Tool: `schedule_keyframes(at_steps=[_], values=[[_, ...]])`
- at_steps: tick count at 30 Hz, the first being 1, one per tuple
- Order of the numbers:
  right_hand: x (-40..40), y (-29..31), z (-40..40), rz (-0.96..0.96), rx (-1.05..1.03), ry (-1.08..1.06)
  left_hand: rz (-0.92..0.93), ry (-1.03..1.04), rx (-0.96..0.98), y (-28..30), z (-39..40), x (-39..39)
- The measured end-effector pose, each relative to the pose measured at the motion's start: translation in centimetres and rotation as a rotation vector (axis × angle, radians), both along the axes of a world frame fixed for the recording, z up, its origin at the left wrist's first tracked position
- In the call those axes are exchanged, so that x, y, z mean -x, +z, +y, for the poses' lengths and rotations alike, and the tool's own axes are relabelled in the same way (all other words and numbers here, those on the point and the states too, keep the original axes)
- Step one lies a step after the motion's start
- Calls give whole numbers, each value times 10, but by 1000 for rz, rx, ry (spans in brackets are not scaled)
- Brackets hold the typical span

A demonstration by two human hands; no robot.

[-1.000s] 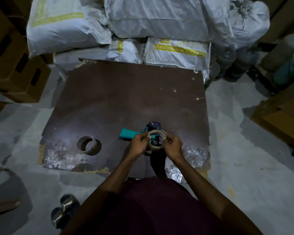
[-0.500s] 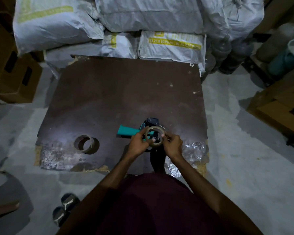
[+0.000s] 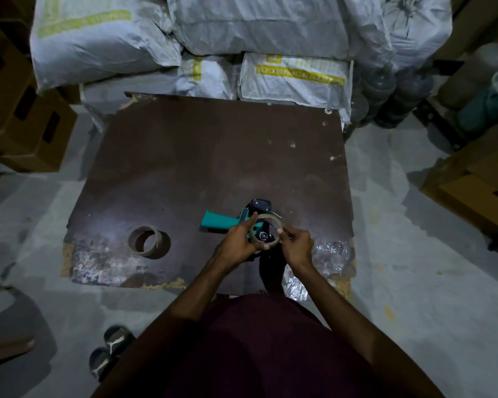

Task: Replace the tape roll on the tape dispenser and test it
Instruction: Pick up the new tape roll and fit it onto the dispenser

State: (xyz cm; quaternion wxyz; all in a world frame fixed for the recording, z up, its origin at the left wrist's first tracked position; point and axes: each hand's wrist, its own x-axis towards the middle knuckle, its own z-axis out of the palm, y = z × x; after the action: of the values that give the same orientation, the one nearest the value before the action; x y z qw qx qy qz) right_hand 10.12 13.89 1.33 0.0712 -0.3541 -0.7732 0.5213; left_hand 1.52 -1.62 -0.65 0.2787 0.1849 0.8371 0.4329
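Note:
A tape dispenser [image 3: 216,221] with a teal handle and a black head lies on the dark brown board [image 3: 202,156]. Just above its hub I hold a thin pale tape ring [image 3: 266,217] between both hands. My left hand [image 3: 236,245] grips the ring's left side, and my right hand [image 3: 298,247] pinches its right side. Through the ring the dispenser's black hub shows. A brown tape roll [image 3: 147,241] stands alone on the board to the left, away from my hands.
White woven sacks [image 3: 242,38] are stacked behind the board. Cardboard boxes [image 3: 20,116] stand at left and at right [image 3: 477,185]. Crumpled clear film [image 3: 331,254] lies at the board's front right corner. Sandals [image 3: 110,351] rest on the concrete floor at lower left.
The ring has stayed over the dispenser's hub while my fingers shifted slightly around it. The camera view has drifted a little; the dispenser and brown roll have not moved.

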Motion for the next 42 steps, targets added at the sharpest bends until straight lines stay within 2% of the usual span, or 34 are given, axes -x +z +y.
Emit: schedule_keyframes(at_steps=[11, 15, 22, 42], values=[[-4, -16, 6, -9, 195, -135, 139, -76, 49, -13, 6, -1], [-6, -20, 7, -8, 309, -169, 116, -44, 52, -14, 8, -5], [1, -15, 3, -20, 286, -154, 67, -26, 75, -16, 2, -2], [7, -21, 12, -55, 362, -185, 150, -136, 226, -23, 9, 5]])
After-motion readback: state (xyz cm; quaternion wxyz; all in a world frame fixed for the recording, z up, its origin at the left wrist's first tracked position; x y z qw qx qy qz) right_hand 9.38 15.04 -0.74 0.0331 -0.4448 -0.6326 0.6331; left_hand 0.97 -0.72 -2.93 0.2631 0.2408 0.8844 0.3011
